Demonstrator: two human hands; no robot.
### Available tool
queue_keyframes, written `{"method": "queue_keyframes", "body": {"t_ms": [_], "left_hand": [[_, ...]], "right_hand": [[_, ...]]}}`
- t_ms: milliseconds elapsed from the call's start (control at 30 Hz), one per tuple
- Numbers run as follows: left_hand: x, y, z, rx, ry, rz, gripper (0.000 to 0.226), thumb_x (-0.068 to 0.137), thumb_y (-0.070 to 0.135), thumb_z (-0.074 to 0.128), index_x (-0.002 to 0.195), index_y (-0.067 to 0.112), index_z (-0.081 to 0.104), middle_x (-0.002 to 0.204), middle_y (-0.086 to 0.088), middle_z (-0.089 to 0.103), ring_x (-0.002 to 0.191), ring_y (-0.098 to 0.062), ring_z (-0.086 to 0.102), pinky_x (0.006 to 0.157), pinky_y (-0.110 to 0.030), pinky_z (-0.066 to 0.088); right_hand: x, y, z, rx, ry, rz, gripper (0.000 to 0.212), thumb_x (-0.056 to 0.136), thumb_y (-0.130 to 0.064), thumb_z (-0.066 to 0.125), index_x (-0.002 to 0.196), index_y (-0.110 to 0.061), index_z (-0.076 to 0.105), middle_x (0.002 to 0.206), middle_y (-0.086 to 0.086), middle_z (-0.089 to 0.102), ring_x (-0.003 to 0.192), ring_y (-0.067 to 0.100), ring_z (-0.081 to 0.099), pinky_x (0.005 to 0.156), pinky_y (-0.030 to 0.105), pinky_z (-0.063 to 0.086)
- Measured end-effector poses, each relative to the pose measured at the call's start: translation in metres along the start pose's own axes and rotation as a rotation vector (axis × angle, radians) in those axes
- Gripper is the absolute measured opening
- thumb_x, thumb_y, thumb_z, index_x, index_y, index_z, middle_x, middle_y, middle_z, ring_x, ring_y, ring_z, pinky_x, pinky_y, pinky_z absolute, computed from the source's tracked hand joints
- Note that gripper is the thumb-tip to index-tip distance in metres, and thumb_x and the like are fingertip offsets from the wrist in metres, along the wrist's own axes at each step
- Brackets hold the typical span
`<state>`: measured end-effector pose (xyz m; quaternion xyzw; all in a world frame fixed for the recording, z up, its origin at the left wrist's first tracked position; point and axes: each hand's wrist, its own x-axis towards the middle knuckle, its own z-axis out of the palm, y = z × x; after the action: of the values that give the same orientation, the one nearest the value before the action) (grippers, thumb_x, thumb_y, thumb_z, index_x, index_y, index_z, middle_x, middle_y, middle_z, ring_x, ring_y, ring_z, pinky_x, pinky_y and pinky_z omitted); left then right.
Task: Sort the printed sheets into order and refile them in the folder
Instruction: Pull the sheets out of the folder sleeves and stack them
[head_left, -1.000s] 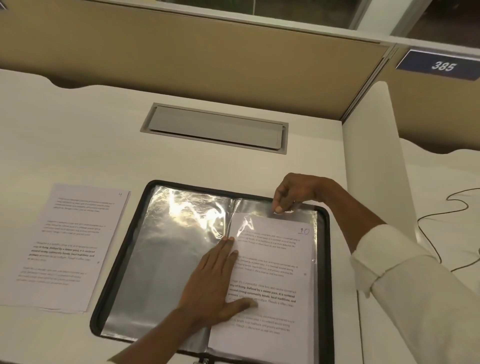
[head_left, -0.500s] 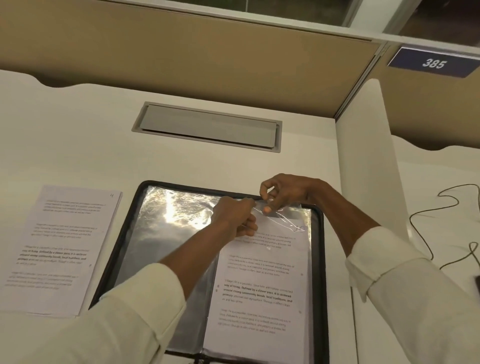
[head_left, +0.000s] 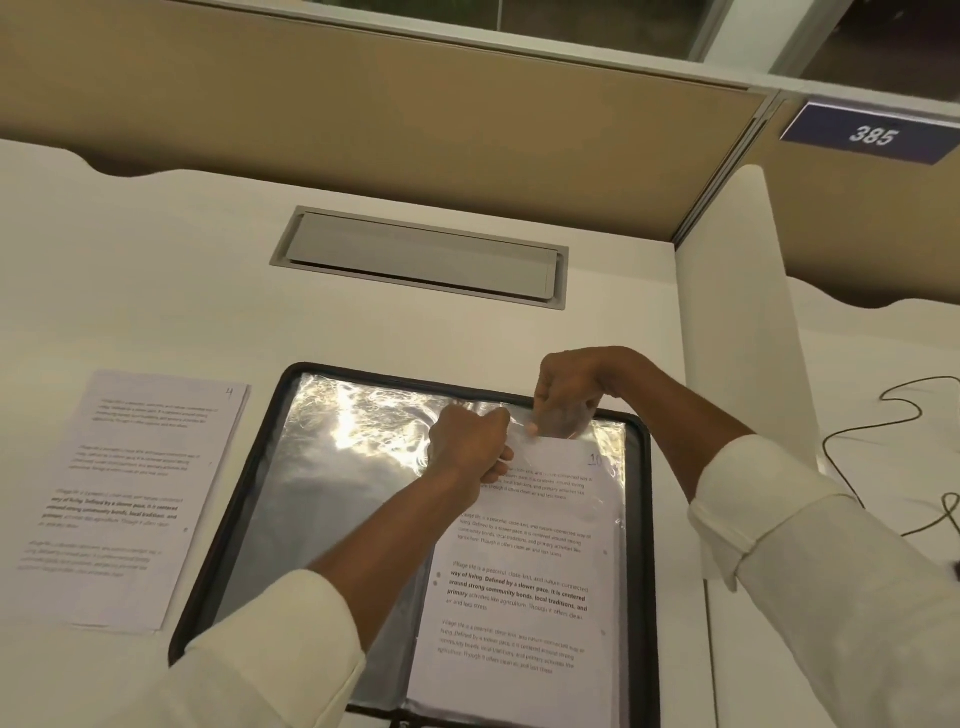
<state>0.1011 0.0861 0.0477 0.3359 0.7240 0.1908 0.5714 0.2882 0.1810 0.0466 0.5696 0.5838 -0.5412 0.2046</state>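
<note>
**Two hands meet at the top**

Both arms reach forward in pale sleeves (head_left: 270, 654) that stop short of the wrists. The left hand (head_left: 470, 447) is curled, knuckles up, and pinches the top edge of the clear pocket (head_left: 610, 441). The right hand (head_left: 569, 387) bends down at the wrist and pinches that same edge. The two hands are just beside each other.

Grey cable hatch (head_left: 421, 257) set in desk (head_left: 156, 260) — sign "385" (head_left: 872, 134) on partition (head_left: 363, 114); black cable (head_left: 872, 427) at right.
</note>
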Motion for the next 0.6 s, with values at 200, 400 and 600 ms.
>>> {"method": "queue_keyframes", "body": {"t_ms": [200,400,600], "left_hand": [[-0.005,-0.004,0.002,-0.048,0.021,0.041,0.042,0.101,0.042,0.065,0.087,0.004,0.075,0.065,-0.007,0.076,0.053,-0.019,0.070,0.057,-0.031,0.060],[-0.018,-0.053,0.005,0.587,0.283,0.596,0.048,0.100,0.068,0.050,0.090,0.022,0.060,0.095,0.007,0.063,0.090,-0.013,0.058,0.085,-0.039,0.053],[-0.028,-0.129,0.004,0.863,0.118,0.680,0.111,0.084,0.094,0.037,0.161,0.017,0.012,0.175,-0.008,-0.015,0.162,-0.028,-0.014,0.131,-0.046,0.001]], "right_hand": [[0.007,-0.016,0.004,-0.168,-0.108,0.108,0.018,0.081,-0.020,0.092,0.093,-0.013,0.082,0.096,0.011,0.081,0.083,0.022,0.076,0.087,0.041,0.065],[0.018,-0.007,0.000,-0.217,-0.061,0.110,0.026,0.078,-0.024,0.094,0.094,-0.010,0.080,0.093,0.009,0.081,0.080,0.020,0.077,0.077,0.033,0.065],[0.021,0.007,-0.021,-0.198,0.092,0.066,0.017,0.088,-0.021,0.086,0.096,-0.011,0.076,0.102,0.011,0.078,0.079,0.018,0.075,0.072,0.031,0.065]]}}
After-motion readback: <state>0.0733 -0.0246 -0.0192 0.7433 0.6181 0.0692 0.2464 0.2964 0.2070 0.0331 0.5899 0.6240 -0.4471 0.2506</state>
